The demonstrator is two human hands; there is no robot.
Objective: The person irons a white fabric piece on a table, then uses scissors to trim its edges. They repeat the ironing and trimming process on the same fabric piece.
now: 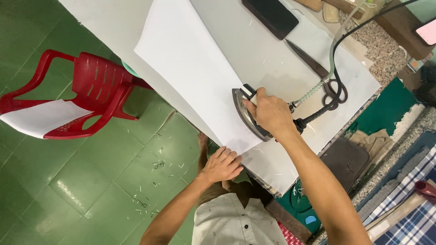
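My right hand (271, 112) grips the handle of a steam iron (245, 109), whose sole rests on the near end of a long white fabric panel (190, 68) laid across the pale ironing table (272, 54). My left hand (222, 164) lies flat with fingers spread on the panel's near corner at the table edge. A black cord and a clear hose (334, 59) run from the iron's back toward the far right.
Black scissors (323, 77) and a dark rectangular block (270, 16) lie on the table beyond the iron. A red plastic chair (91, 90) holding a white piece (41, 118) stands on the green tiled floor at left. Checked fabric (408, 213) lies at the lower right.
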